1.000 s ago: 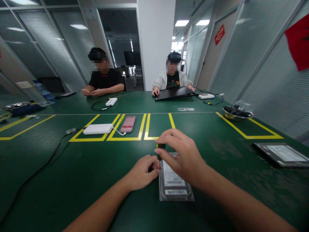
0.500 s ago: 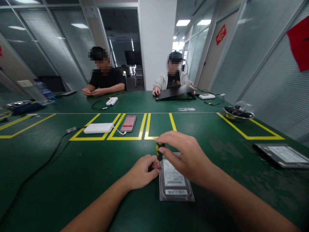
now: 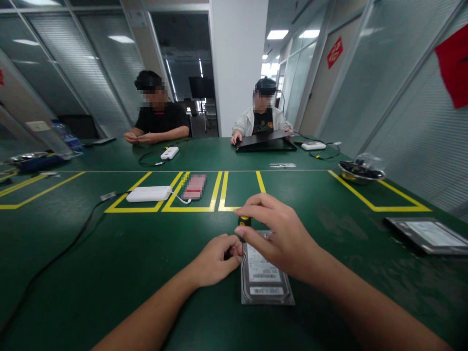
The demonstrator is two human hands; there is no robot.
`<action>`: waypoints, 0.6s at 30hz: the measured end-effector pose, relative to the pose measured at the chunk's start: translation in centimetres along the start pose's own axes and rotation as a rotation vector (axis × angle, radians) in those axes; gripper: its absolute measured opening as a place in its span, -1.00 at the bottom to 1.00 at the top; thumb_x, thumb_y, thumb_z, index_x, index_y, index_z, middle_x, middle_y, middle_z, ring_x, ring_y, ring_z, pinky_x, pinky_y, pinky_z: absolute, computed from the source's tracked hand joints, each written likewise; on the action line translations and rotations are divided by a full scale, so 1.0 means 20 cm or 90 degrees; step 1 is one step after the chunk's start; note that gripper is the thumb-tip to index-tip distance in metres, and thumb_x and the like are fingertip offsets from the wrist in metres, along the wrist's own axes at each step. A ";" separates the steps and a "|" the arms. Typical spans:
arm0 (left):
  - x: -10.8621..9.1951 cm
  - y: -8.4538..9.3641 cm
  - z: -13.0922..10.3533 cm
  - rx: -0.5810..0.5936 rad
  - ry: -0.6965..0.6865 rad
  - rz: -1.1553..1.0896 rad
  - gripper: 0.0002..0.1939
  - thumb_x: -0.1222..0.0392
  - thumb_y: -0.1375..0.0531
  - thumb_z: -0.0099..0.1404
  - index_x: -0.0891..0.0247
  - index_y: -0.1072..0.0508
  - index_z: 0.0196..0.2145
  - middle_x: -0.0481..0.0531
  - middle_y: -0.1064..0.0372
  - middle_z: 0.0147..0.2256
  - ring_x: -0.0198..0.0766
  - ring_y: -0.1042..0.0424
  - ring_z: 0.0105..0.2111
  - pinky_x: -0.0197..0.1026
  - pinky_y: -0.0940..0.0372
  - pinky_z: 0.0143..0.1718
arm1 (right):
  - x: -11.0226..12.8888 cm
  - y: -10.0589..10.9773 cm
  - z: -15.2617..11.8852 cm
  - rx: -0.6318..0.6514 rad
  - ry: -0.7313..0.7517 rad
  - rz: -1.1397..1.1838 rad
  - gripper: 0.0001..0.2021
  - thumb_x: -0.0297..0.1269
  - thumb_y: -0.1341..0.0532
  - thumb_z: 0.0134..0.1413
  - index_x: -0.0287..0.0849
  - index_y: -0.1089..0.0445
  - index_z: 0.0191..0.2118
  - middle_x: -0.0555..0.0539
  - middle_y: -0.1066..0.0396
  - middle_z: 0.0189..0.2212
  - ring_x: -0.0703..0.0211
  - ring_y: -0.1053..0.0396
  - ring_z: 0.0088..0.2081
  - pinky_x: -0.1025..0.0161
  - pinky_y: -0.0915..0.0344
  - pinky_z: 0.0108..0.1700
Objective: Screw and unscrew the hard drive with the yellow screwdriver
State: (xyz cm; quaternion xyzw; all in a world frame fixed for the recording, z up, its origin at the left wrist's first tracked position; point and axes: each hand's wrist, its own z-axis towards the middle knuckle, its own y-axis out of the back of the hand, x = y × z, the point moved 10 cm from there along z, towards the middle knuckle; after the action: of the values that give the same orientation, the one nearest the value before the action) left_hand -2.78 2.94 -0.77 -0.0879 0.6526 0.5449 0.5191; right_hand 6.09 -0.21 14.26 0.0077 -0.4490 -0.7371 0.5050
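Observation:
A silver hard drive (image 3: 266, 283) with a white label lies flat on the green table in front of me. My left hand (image 3: 216, 261) has curled fingers closed at the drive's left edge; the fingertips are partly hidden. In my right hand (image 3: 287, 236) is a short screwdriver (image 3: 244, 222) with a black and yellow handle, held between thumb and fingers above the drive's upper left part. Its shaft and tip are hidden behind the thumb and left fingers.
Another drive-like device (image 3: 431, 235) lies at the right. A metal bowl (image 3: 360, 176) with dark items stands behind it. A white power bank (image 3: 149, 194) with a cable and a pinkish phone (image 3: 195, 187) sit ahead. Two people sit across, one handling a dark flat panel (image 3: 265, 140).
My right thumb and fingers have shifted round the screwdriver handle, and its shaft no longer shows. My left hand and the hard drive stay put. The person across has lowered the panel slightly.

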 end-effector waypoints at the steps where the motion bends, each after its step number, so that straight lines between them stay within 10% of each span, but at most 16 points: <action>1: 0.00 0.00 0.00 0.000 -0.003 0.002 -0.96 0.27 -0.16 0.23 0.27 -0.35 -0.38 -0.08 -0.30 -0.41 -0.28 -0.27 -0.36 -0.26 -0.16 -0.31 | 0.01 -0.01 0.00 0.011 0.010 0.009 -0.76 -0.39 -0.22 0.19 -0.22 -0.45 -0.03 -0.12 -0.40 -0.08 0.20 -0.35 -0.06 0.24 -0.29 -0.01; 11: 0.03 -0.01 -0.01 -0.003 0.043 0.015 -0.94 0.24 -0.18 0.24 0.27 -0.39 -0.33 -0.02 -0.38 -0.32 -0.24 -0.34 -0.33 -0.24 -0.24 -0.29 | -0.04 -0.05 -0.02 0.016 -0.059 -0.137 -0.68 -0.01 -0.19 0.22 -0.22 -0.43 -0.28 -0.08 -0.32 -0.34 0.17 -0.27 -0.32 0.22 -0.19 -0.29; 18: 0.04 -0.02 -0.01 0.013 0.045 0.008 -0.91 0.24 -0.17 0.27 0.28 -0.41 -0.26 0.01 -0.42 -0.26 -0.19 -0.38 -0.25 -0.21 -0.28 -0.22 | -0.03 -0.12 -0.03 0.068 -0.058 -0.243 -0.54 0.06 0.01 0.31 -0.25 -0.40 -0.10 -0.14 -0.39 -0.32 0.05 -0.33 -0.28 0.13 -0.21 -0.24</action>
State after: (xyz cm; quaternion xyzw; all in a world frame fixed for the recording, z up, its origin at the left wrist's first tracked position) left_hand -2.99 3.01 -1.68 -0.0974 0.6768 0.5380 0.4930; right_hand 4.95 -0.04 12.06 0.0859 -0.5002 -0.7944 0.3339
